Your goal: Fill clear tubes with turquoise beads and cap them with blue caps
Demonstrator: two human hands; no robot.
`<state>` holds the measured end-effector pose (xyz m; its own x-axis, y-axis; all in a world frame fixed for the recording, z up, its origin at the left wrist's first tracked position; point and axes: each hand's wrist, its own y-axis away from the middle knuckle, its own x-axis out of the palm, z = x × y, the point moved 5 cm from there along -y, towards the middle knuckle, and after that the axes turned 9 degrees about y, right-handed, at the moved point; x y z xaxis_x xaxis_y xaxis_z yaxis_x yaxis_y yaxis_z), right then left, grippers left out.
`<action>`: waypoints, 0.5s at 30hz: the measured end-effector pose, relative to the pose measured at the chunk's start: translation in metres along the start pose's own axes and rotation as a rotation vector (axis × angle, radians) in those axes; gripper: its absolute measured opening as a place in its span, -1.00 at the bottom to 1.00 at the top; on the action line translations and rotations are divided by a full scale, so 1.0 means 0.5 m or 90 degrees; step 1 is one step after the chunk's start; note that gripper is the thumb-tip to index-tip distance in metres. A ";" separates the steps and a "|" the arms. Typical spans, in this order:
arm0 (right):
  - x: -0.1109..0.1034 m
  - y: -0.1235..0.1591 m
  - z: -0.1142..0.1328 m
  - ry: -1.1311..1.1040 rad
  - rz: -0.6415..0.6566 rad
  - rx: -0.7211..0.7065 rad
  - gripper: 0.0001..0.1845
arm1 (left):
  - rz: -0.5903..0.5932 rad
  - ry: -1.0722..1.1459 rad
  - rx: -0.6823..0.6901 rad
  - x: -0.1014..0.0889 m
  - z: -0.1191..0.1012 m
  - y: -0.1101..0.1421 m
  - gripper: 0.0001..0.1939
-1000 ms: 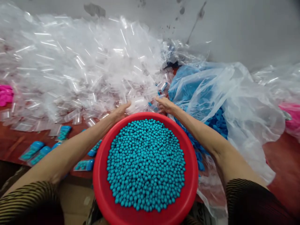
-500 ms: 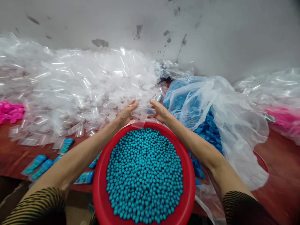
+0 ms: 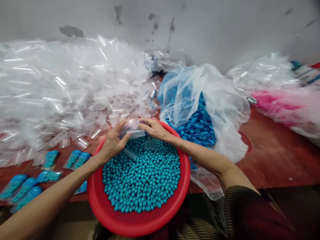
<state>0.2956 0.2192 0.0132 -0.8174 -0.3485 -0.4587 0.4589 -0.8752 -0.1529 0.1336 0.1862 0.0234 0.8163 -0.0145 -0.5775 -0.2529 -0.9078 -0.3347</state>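
Note:
A red plastic basin (image 3: pixel 140 227) full of turquoise beads (image 3: pixel 145 183) sits in front of me. Over its far rim, my left hand (image 3: pixel 112 141) and my right hand (image 3: pixel 155 129) grip a small bunch of clear plastic sleeves (image 3: pixel 135 134) from both sides. The fingers of both hands are bent round the bunch, and its far part is partly hidden. Two loose clear sleeves lie on the beads just below: one sleeve (image 3: pixel 130 155) slants under my left hand, another (image 3: pixel 151 144) is under my right wrist.
A large heap of clear sleeves (image 3: pixel 60 90) covers the table's back left. Filled blue-capped packs (image 3: pixel 51 159) lie at the left front. Right of the basin, blue plastic caps (image 3: pixel 197 130) spill from a thin white bag (image 3: pixel 225 110). Pink pieces (image 3: pixel 275 103) in plastic are farther right.
Both hands have come nearer from the sleeve heap to above the basin, bringing clear sleeves. Two sleeves now lie on the beads. The view has swung right.

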 end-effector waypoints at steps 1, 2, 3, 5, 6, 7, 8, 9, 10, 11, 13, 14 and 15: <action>-0.001 0.008 0.010 0.065 0.003 -0.029 -0.70 | 0.022 -0.020 -0.005 0.004 0.003 0.005 -0.52; -0.004 0.017 0.019 0.125 0.002 -0.051 -0.68 | 0.047 -0.039 -0.010 0.009 0.006 0.007 -0.50; -0.010 0.026 0.028 0.180 -0.003 -0.069 -0.64 | 0.071 -0.059 -0.014 0.013 0.007 0.008 -0.47; -0.037 0.047 0.043 0.272 -0.027 -0.089 -0.57 | 0.115 -0.104 -0.012 0.021 0.005 0.006 -0.41; -0.060 0.060 0.049 0.312 -0.058 -0.086 -0.55 | 0.138 -0.128 -0.010 0.025 0.003 0.006 -0.38; -0.090 0.073 0.053 0.351 -0.109 -0.070 -0.55 | 0.157 -0.154 -0.009 0.028 -0.001 0.007 -0.36; -0.127 0.087 0.053 0.389 -0.176 -0.039 -0.55 | 0.174 -0.182 -0.011 0.029 -0.004 0.009 -0.35; -0.170 0.102 0.048 0.430 -0.264 0.013 -0.52 | 0.188 -0.216 -0.016 0.030 -0.007 0.013 -0.34; -0.214 0.116 0.039 0.469 -0.351 0.077 -0.45 | 0.198 -0.255 -0.022 0.029 -0.011 0.017 -0.35; -0.256 0.127 0.026 0.499 -0.423 0.143 -0.36 | 0.203 -0.304 -0.026 0.027 -0.017 0.021 -0.37; -0.324 0.135 -0.015 0.501 -0.496 0.257 -0.19 | 0.197 -0.413 -0.022 0.021 -0.035 0.025 -0.41; -0.349 0.130 -0.041 0.455 -0.500 0.307 -0.17 | 0.190 -0.460 -0.016 0.019 -0.048 0.024 -0.43; -0.366 0.122 -0.069 0.372 -0.492 0.351 -0.23 | 0.178 -0.497 -0.010 0.018 -0.062 0.020 -0.44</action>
<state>0.4852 0.2410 0.0574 -0.4603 0.4396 -0.7713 -0.4384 -0.8680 -0.2330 0.1548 0.1641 0.0380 0.1277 0.0496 -0.9906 -0.3807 -0.9198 -0.0952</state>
